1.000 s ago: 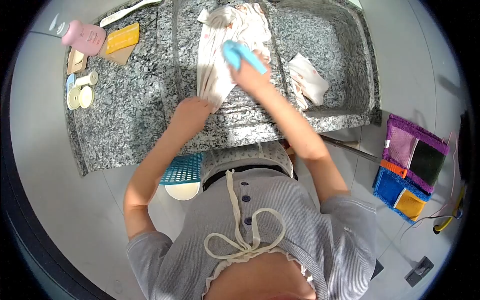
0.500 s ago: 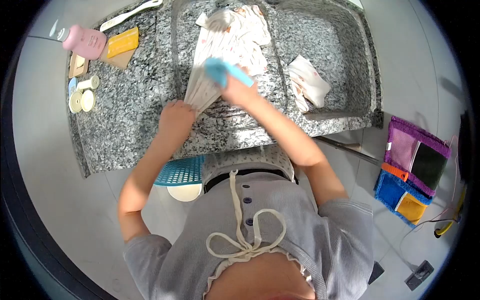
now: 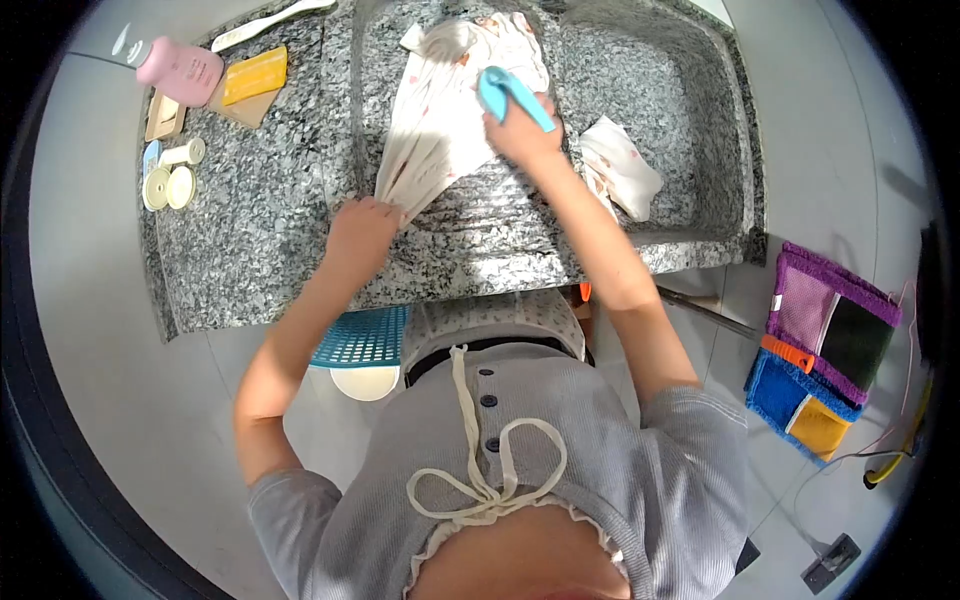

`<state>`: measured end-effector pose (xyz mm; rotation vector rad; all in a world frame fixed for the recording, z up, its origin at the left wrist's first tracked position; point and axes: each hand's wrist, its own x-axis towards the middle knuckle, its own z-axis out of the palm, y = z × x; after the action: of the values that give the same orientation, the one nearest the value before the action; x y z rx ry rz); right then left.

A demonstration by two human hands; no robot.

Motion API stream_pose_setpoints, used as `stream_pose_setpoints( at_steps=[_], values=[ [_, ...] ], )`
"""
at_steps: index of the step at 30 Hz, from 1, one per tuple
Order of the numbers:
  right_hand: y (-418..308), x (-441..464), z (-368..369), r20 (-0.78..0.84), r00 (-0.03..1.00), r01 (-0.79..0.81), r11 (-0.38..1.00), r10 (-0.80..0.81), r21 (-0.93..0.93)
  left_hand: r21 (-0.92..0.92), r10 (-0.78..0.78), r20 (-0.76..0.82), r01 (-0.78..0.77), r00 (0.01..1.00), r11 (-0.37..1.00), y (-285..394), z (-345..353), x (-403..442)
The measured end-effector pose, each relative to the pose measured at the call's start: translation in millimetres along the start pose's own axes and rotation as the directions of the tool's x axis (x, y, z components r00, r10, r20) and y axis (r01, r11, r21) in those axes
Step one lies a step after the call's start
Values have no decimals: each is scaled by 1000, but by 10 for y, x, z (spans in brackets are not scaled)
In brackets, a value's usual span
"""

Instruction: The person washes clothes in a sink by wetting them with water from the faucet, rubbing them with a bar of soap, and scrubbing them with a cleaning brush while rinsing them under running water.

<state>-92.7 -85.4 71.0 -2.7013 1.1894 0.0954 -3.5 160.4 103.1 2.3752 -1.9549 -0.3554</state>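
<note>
Ok, prob scrub step: R hand (image 3: 524, 136) grips brush (image 3: 491, 98), L hand (image 3: 361, 236) pinches cloth (image 3: 445, 125), next stroke likely needs it taut.

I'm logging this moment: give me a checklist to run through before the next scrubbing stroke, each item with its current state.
1. Left grip closed on the near end of the white printed fabric cloth: ok.
2. Right grip closed around the light-blue curved plastic tool: ok.
3. Tool's underside pressed against the cloth: cannot tell, hidden from above.
4. Cloth spread flat: not ok, its far end is bunched in folds.
5. Smaller white fabric piece in the speckled grey stone basin, apart from the tool: ok.
6. Pink plastic pump bottle away from both hands: ok.
</note>
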Motion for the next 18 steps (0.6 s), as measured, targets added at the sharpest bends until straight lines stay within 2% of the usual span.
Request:
stream_pose_setpoints(
  at_steps=[1,2,3,4,6,8,10,11,12,14,15,18],
  values=[
    [-131,-135,56,0,996,83,968,-86,235,7,11,-50,-11,999,1000,10,118,4],
    [-294,-306,170,-18,985,159,876,-169,455,14,22,-101,-21,995,1000,22,184,7],
    [-391,-547,431,-119,940,340,891,-319,300,26,18,-71,-16,997,1000,26,172,17],
    [-508,-734,323,-53,911,407,865,-410,294,39,14,-41,-13,999,999,27,142,19],
    [-352,-509,321,68,964,248,959,-258,136,59,5,0,-5,1000,998,48,103,-1],
    [115,-52,331,36,991,115,971,-126,209,79,-12,10,11,1000,997,71,83,-4],
    [236,74,182,-28,998,65,994,-63,86,49,-54,81,50,995,998,69,72,45],
    [209,47,97,15,998,65,988,-68,141,32,-74,121,71,990,997,80,64,65],
    [188,-10,100,-1,998,63,946,-66,319,1,-89,91,89,992,996,88,48,79],
    [111,-125,87,-27,998,60,765,-55,641,-59,-126,36,128,991,990,114,-87,144],
    [118,-181,32,65,997,-15,668,-50,744,-94,-151,25,153,988,984,128,-51,182],
    [225,-236,38,135,988,-51,655,-78,754,-204,-195,-2,191,981,960,143,135,311]
  ],
)
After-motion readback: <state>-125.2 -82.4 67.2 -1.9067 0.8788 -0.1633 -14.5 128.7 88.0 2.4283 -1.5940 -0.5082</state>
